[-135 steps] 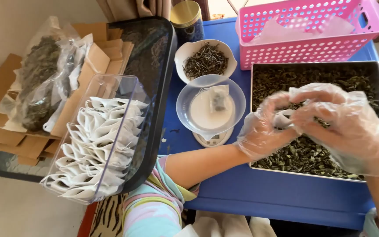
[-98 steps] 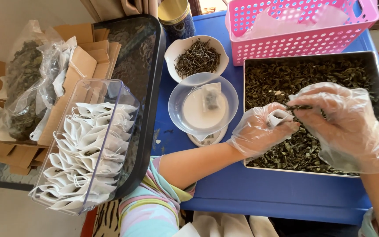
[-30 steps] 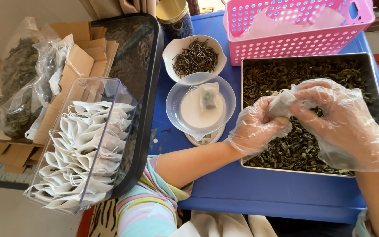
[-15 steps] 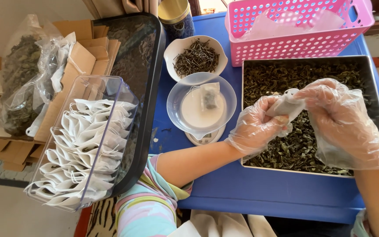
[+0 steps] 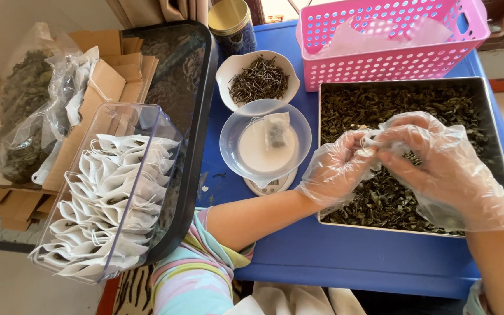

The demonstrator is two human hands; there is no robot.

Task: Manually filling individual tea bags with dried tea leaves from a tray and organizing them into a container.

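Both hands wear clear plastic gloves and meet above a metal tray (image 5: 491,105) filled with dried green leaves (image 5: 392,108). My left hand (image 5: 336,169) and my right hand (image 5: 438,169) pinch a small white tea bag (image 5: 373,140) between their fingertips; most of the bag is hidden by the fingers. To the left, a small scale (image 5: 269,185) carries a clear bowl (image 5: 234,125) with another white tea bag (image 5: 275,131) lying in it.
A white bowl of dark needle-like leaves (image 5: 258,79) and a gold-lidded jar (image 5: 231,23) stand behind the scale. A pink basket (image 5: 392,55) sits at the back. A clear bin of white tea bags (image 5: 112,186) rests on a dark tray (image 5: 196,87), with cardboard and bagged leaves (image 5: 27,111) further left.
My hands have closed in around the white tea bag, which showed more openly half a second ago. Earlier my right hand brought a pinch of leaves to it.
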